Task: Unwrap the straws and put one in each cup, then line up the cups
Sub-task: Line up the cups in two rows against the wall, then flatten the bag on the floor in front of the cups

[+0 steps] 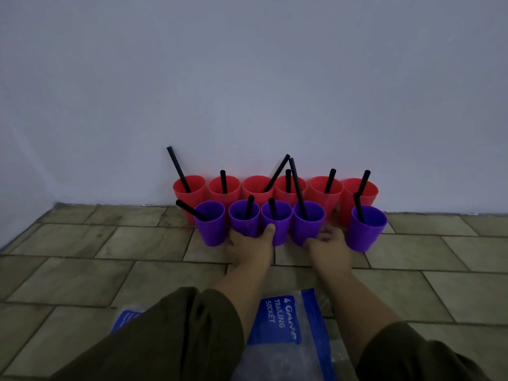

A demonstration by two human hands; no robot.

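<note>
Six red cups (225, 195) sit in the far row, right up against the wall (247, 78). Five purple cups (211, 229) make the near row on the tiled floor (110, 270), and every cup has a black straw (178, 169) in it.

The left hand (251, 243) is at the base of the second purple cup (243, 224), thumb up against the third purple cup (280, 229). Its other fingers are hidden, so can't tell how they lie.

The right hand (327, 237) curls round the base of the fourth purple cup (306, 229), with the thumb on the near side and the fingers in the gap before the fifth purple cup (365, 235), which stands a bit apart. A plastic bag (316, 339) lies near the person.
</note>
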